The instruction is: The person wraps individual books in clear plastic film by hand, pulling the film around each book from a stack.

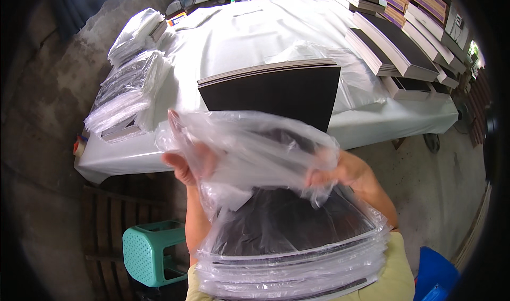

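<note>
- Head view: the right hand [342,171] curls its fingers around one side of a thin, clear plastic bag [249,141].
- The left hand [190,162] is blurred at the bag's other side, fingers spread, film partly over them; whether they pinch it I cannot tell.
- The bag spans crumpled between both hands, above a pile of black rectangular packs in clear plastic [287,226] on the lap.
- Just beyond, a black rectangular stack of pale-edged sheets [271,91] turns its black face toward the person.
- Farther out, a white-covered table [223,40] bears plastic-wrapped packs [130,75] left and black-topped, pale-edged stacks [409,51] right.
</note>
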Tool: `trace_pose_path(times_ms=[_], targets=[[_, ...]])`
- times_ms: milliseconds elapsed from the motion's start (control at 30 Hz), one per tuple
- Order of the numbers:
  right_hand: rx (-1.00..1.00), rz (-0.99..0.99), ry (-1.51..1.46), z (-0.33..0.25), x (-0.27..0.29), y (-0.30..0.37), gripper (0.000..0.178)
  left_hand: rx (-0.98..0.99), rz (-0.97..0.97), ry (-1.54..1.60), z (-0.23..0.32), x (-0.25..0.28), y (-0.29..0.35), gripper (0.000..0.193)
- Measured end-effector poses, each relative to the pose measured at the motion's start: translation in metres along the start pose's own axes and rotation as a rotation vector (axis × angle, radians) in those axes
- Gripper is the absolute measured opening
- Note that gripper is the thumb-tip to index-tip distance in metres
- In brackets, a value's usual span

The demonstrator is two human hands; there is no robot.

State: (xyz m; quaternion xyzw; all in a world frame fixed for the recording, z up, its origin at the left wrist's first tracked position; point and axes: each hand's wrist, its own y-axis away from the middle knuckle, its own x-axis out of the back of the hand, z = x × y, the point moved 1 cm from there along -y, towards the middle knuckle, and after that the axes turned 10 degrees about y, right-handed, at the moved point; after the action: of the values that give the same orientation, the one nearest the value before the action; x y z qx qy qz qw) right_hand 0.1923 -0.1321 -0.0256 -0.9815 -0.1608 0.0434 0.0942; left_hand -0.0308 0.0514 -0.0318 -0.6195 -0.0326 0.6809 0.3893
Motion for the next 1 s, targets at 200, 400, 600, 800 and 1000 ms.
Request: trace_pose_path(times_ms=[200, 400, 600, 800, 1000], targets=[[0.214, 0.328, -0.640, -0.007, 0.037, 0.016, 0.014, 0.228, -0.405, -0.420, 0.026, 0.032, 0.005, 0.077], [-0.083, 0.635, 0.483, -0.026, 0.035, 0.009, 0.025, 0.154, 0.189, -1.683, 0.029, -0.006, -0.039, 0.055], [0.150, 1.261, 1.283, -0.041, 0.050, -0.032, 0.046, -0.558, -0.038, -2.068, 0.000, -0.012, -0.051, 0.060], [0.297, 1.304, 1.520, -0.027, 0.043, -0.012, 0.052, -0.726, -0.199, -2.033, -0.006, -0.018, -0.011, 0.044], [0.449, 1.180, 1.575, -0.055, 0.000, 0.010, 0.026, -0.047, -0.143, -1.392, 0.063, -0.023, 0.029, 0.026]])
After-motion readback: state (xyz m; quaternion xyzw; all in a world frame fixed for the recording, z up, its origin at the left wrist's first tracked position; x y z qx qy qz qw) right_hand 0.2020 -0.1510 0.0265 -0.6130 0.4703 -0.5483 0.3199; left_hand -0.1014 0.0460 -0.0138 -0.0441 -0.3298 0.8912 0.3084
